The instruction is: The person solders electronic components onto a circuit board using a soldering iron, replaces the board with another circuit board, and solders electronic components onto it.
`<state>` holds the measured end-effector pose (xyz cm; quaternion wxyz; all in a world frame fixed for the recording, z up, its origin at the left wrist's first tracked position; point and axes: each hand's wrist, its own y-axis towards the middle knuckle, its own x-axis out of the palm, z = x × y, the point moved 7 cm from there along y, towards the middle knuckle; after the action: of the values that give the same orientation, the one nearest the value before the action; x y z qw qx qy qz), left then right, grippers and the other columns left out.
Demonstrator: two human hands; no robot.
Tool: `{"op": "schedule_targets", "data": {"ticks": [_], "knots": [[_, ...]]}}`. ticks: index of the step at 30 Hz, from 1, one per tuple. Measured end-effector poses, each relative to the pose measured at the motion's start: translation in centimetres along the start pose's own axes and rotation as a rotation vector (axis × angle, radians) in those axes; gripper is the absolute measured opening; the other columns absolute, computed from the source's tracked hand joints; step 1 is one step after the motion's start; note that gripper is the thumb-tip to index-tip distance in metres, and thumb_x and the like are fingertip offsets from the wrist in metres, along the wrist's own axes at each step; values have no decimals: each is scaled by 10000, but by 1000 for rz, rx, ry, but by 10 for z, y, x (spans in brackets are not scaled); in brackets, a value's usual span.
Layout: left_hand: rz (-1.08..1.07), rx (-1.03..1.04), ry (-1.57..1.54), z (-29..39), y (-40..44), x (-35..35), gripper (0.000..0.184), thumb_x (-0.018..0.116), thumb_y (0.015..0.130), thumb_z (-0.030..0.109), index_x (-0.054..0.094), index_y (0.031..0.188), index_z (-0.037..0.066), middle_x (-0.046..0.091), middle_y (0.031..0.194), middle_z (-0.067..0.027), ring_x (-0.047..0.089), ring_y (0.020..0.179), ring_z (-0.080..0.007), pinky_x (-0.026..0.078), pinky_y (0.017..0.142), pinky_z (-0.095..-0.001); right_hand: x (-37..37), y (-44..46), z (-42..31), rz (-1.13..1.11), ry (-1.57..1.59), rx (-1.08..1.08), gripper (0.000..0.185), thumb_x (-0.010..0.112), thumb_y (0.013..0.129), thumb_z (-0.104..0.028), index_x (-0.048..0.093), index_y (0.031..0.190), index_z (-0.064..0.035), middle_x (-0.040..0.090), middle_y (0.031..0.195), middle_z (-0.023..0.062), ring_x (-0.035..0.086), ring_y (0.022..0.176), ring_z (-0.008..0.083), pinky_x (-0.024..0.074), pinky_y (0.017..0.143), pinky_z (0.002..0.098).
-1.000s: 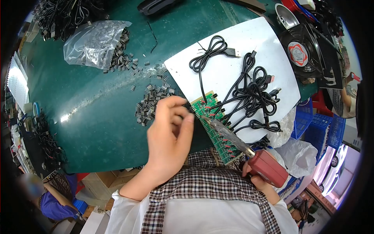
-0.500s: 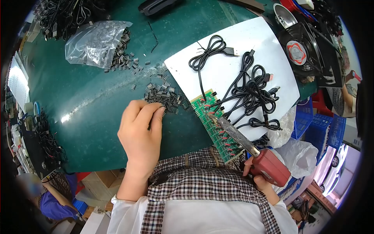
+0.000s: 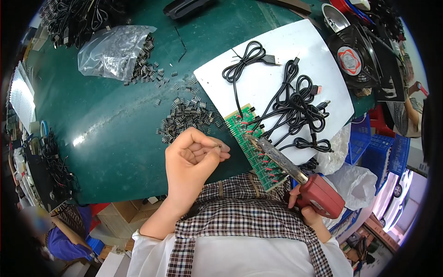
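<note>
My left hand [image 3: 191,159] is closed in a pinch, thumb against fingertips, on a small pin header [image 3: 218,146], mostly covered by the fingers. It hovers just in front of a pile of loose pin headers [image 3: 182,117]. A soldering iron [image 3: 320,196] with a red handle is in my right hand [image 3: 304,210], whose fingers are partly hidden behind the handle. The iron's tip is over the green circuit board [image 3: 265,173], appearing to touch it. Red and black wires run along the board, and black USB cables [image 3: 300,104] lead from its right side.
White sheet [image 3: 212,74] under the cables. A clear plastic bag [image 3: 113,53] spills more pin headers at the back left. A fan [image 3: 350,60] and metal bowl [image 3: 336,17] stand at the back right. Blue crates [image 3: 376,150] are at the right; another person [image 3: 67,235] is at lower left.
My left hand has drawn back from the pile, rightward and toward my body, turning palm up with a pin header in its pinch. My right hand and the iron have hardly moved.
</note>
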<state>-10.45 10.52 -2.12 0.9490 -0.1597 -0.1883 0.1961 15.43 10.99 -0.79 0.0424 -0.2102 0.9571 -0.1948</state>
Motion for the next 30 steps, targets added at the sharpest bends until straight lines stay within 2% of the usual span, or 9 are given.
{"op": "schedule_targets", "data": {"ticks": [3,6,8,13,15,22,24,30], "knots": [[23,31,23,1,0,-1,55,521,797,-72,526,848,-50,611,822,-127,619,774,-152,522,708,-257,0,0,1,-5,81,-4,568,731,666,-418,532,929,45,605,697,69,578,607,123,437,527,205],[0,-39,96,-3,-3,9,125,557,810,-45,549,933,-63,619,833,-119,622,780,-145,519,707,-245,-2,-2,3,-11,66,20,601,746,653,-420,525,945,56,606,708,72,578,616,124,438,532,208],[0,50,142,-1,-5,15,163,560,823,-26,556,981,-64,622,840,-98,621,794,-139,516,707,-233,0,-3,2,-44,-34,2,670,636,709,-536,505,1008,48,539,842,85,528,578,162,385,513,256],[-43,100,265,1,-6,16,139,538,839,-21,548,971,-64,618,883,-104,615,811,-136,507,720,-227,-7,-6,6,-40,-47,4,663,638,710,-530,510,1004,50,542,850,87,532,581,165,388,510,257],[-41,53,144,1,-4,16,129,524,849,-18,541,968,-63,618,883,-111,615,814,-140,500,738,-237,-8,-7,8,-65,-98,17,662,638,709,-530,512,1001,51,542,852,87,533,581,166,388,509,258],[-95,-59,81,3,-2,16,142,505,860,-15,537,990,-62,622,893,-119,617,820,-156,497,756,-254,-8,-6,7,-87,-69,24,660,635,712,-530,511,1001,50,538,856,84,531,597,164,400,529,257],[-38,-70,83,5,-3,13,152,512,850,-27,550,993,-64,621,917,-126,617,826,-159,503,744,-256,-8,-5,7,-85,-62,14,659,634,713,-529,511,1002,50,537,854,83,530,600,163,402,533,257],[-39,26,169,4,-3,13,133,557,804,-71,584,934,-73,596,880,-91,605,782,-127,499,724,-220,-6,-4,7,-80,-52,12,670,630,712,-544,509,1005,47,535,847,77,527,599,162,401,531,260]]}}
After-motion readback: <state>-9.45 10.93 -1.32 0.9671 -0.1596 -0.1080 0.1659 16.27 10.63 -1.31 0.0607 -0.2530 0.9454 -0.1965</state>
